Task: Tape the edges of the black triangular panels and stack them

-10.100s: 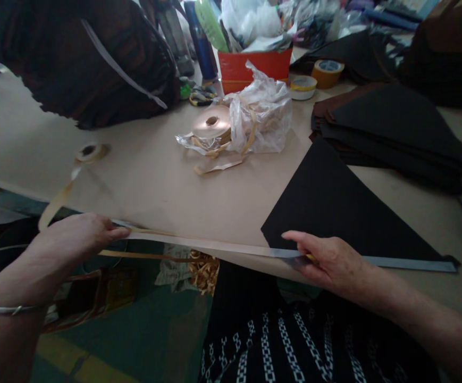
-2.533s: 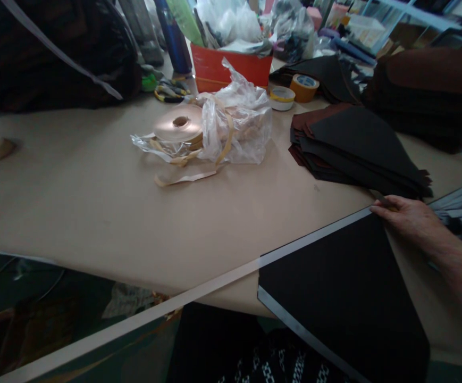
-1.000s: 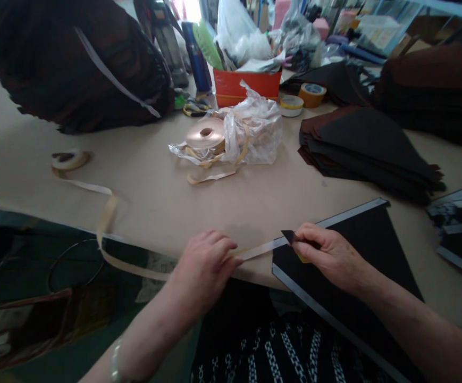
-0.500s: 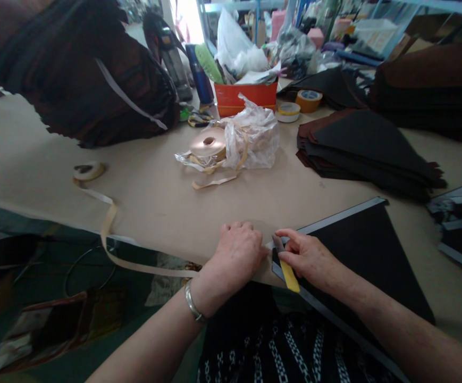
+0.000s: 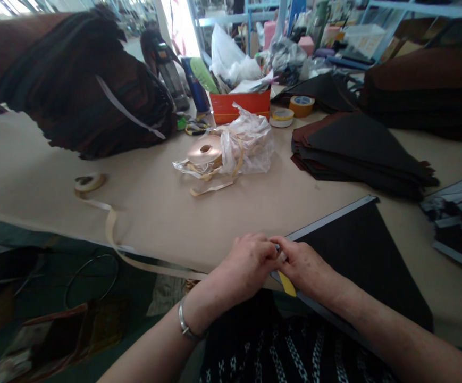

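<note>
My right hand is closed around a small yellow-handled knife; its handle points down toward me, and the fingers mostly hide the blade. Against it is my left hand, its fingers pinched together at the near-left corner of a black panel. A pale strip of tape runs from a small roll, past the table edge and under my left wrist; its end is hidden in my left fingers. Grey strips edge the panel.
A big roll of tape lies beside a crumpled plastic bag. Behind stands a red box. Stacked dark pieces lie at right, and a large dark stack rises at left. The table edge runs close to me.
My left hand has moved right until it meets my right hand at the panel's corner. The knife's blade, visible before, is now mostly covered by fingers. The view has shifted slightly.
</note>
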A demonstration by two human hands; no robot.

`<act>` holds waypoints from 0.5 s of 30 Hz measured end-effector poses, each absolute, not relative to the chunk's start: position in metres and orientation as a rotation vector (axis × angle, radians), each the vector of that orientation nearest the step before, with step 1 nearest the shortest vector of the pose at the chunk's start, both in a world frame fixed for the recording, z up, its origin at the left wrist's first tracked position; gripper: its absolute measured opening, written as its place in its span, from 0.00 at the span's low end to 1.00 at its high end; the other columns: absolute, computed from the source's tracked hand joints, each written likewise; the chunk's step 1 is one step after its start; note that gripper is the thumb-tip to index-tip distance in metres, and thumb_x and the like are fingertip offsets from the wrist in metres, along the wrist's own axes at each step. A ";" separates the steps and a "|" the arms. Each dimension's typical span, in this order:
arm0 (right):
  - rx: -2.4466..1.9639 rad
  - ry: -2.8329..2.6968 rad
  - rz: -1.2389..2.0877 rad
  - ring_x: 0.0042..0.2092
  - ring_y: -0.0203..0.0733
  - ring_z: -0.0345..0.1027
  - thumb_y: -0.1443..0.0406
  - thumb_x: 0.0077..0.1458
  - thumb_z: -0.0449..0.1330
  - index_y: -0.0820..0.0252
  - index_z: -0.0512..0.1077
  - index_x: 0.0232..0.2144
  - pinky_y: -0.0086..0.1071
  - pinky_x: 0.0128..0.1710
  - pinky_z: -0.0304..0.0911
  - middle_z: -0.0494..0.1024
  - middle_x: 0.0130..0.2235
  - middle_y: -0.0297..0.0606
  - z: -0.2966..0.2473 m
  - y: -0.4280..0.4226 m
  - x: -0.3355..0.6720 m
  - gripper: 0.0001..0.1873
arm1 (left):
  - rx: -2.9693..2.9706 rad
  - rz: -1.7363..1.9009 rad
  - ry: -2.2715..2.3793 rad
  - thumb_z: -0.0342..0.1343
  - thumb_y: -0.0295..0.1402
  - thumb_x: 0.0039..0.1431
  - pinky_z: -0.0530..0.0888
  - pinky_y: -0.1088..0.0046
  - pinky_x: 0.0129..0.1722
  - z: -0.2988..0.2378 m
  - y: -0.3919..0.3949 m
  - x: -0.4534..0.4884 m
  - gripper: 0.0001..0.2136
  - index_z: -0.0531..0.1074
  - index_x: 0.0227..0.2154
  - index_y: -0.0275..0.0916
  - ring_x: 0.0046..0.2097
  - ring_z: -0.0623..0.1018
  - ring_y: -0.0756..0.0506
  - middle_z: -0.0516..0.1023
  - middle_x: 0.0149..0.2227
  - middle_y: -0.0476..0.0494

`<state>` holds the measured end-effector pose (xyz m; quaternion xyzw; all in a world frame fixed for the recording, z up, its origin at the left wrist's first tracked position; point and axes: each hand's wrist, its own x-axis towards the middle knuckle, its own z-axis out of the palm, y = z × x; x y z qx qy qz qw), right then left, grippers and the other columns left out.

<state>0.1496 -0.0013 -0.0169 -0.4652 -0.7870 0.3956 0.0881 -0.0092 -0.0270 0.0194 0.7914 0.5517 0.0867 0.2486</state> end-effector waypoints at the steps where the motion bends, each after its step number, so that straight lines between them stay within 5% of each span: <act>1: -1.364 -2.321 1.201 0.33 0.39 0.68 0.69 0.52 0.54 0.61 0.68 0.51 0.32 0.35 0.59 0.77 0.32 0.39 -0.015 -0.001 0.152 0.22 | 2.139 0.286 1.512 0.52 0.32 0.59 0.65 0.74 0.34 0.019 -0.027 -0.012 0.10 0.71 0.23 0.39 0.34 0.71 0.50 0.73 0.30 0.49; 4: -1.348 -2.135 1.344 0.30 0.36 0.66 0.67 0.52 0.55 0.62 0.66 0.53 0.30 0.34 0.59 0.74 0.28 0.33 -0.003 0.003 0.173 0.24 | 2.063 0.447 1.625 0.50 0.32 0.59 0.65 0.74 0.31 0.014 -0.025 -0.028 0.10 0.68 0.23 0.37 0.31 0.69 0.50 0.70 0.27 0.49; 9: -1.477 -1.603 1.590 0.27 0.33 0.65 0.60 0.52 0.56 0.60 0.67 0.32 0.26 0.27 0.58 0.72 0.27 0.32 0.016 0.010 0.251 0.09 | 1.946 0.754 1.581 0.47 0.37 0.62 0.67 0.76 0.29 -0.007 -0.018 -0.050 0.12 0.65 0.24 0.38 0.28 0.69 0.51 0.68 0.26 0.50; 15: -1.819 -1.742 0.911 0.27 0.35 0.63 0.57 0.53 0.52 0.58 0.63 0.29 0.29 0.29 0.56 0.71 0.28 0.33 0.005 0.018 0.342 0.10 | 2.046 0.945 1.569 0.51 0.42 0.58 0.72 0.75 0.36 -0.043 -0.012 -0.057 0.11 0.70 0.26 0.42 0.35 0.76 0.47 0.76 0.32 0.48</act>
